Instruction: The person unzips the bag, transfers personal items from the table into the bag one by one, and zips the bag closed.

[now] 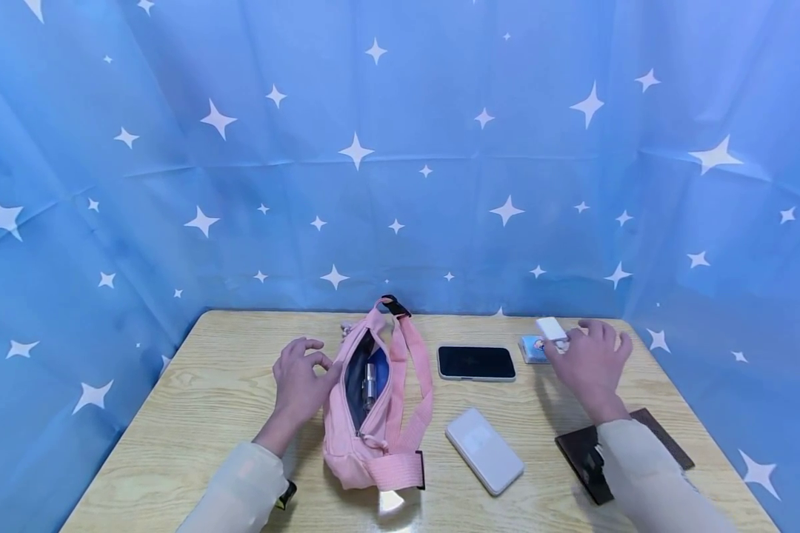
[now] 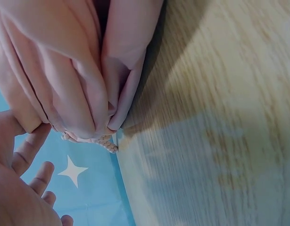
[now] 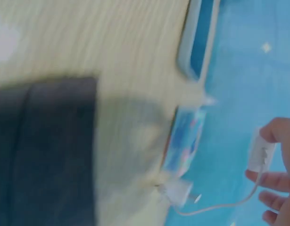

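A pink waist bag [image 1: 338, 440] stands unzipped on the table, a shiny tube [image 1: 370, 385] and something blue inside. My left hand [image 1: 301, 381] pinches the bag's left edge between thumb and index finger, the other fingers spread, as the left wrist view also shows. Above the table's far right, my right hand [image 1: 592, 364] holds a small white block [image 1: 550, 329] between thumb and fingers. In the right wrist view a thin white cable [image 3: 225, 205] runs from this block to a white end piece [image 3: 177, 190] beside a blue patterned packet [image 3: 184, 141].
Right of the bag lie a black-screened phone [image 1: 476, 363] and a white power bank-like slab [image 1: 485, 450]. A dark wallet-like item [image 1: 580, 459] lies partly under my right forearm. A small black-and-yellow object [image 1: 285, 494] shows by my left sleeve. Starry blue curtain [image 1: 440, 185] surrounds the table.
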`<state>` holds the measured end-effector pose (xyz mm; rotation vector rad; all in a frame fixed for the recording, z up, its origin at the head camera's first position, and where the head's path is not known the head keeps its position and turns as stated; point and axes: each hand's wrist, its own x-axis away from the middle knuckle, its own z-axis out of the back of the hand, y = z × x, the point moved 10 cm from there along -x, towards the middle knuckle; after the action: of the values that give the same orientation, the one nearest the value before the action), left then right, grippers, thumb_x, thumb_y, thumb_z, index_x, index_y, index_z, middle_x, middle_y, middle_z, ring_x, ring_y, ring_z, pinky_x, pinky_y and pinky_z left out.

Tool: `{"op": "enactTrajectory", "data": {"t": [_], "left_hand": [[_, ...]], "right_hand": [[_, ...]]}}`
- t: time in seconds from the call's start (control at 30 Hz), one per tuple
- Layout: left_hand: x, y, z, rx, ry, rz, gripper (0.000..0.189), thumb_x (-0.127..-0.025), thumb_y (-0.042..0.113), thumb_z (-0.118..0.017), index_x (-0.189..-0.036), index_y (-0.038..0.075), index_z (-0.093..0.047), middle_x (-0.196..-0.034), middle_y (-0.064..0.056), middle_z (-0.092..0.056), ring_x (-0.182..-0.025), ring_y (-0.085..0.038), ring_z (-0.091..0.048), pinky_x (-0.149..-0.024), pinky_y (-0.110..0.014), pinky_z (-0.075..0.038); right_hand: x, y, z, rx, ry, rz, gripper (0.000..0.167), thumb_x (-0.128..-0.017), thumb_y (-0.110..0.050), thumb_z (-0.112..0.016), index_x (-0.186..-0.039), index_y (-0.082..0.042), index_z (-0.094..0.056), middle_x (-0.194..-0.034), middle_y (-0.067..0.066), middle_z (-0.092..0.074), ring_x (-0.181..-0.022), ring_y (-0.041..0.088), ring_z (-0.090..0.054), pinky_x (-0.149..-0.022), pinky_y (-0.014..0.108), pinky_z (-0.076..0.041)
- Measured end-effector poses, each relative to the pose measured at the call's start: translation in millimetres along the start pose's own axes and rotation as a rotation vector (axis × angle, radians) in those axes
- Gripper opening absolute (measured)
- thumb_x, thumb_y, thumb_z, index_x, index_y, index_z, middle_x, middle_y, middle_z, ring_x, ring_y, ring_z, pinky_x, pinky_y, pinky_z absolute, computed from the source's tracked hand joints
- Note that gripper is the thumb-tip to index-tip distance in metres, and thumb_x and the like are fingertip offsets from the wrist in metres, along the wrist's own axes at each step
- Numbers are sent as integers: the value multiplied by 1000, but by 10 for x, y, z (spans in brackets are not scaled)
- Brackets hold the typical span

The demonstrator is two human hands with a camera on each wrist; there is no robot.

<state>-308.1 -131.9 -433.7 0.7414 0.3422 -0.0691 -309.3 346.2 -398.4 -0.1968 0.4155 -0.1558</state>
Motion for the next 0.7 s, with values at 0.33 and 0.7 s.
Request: {"op": "enactTrajectory", "data": {"t": [0.33,0.7], "left_hand": [[-16,22,-3,-12,18,-10,22,-84,28,-73,-67,15,-67,-123,-8,-61,-135,-34,-37,-110,-58,-19],[0,42,8,-16,0,-1,23,-85,29,-72,-69,14,-67,-123,-8,-60,-135,-32,-37,-111,-57,-19]], "right_hand": [[-136,-911,103,-19,55,153,46,-87,-41,-65,-101,3,-71,-131,22,-52,-125,43,-39,-108,66,-15],[-105,-1858,209,-88,77,297,44,-85,-47,-68,-103,-6,-74,-132,13,-56,-125,35,-43,-110,61,-20]]}}
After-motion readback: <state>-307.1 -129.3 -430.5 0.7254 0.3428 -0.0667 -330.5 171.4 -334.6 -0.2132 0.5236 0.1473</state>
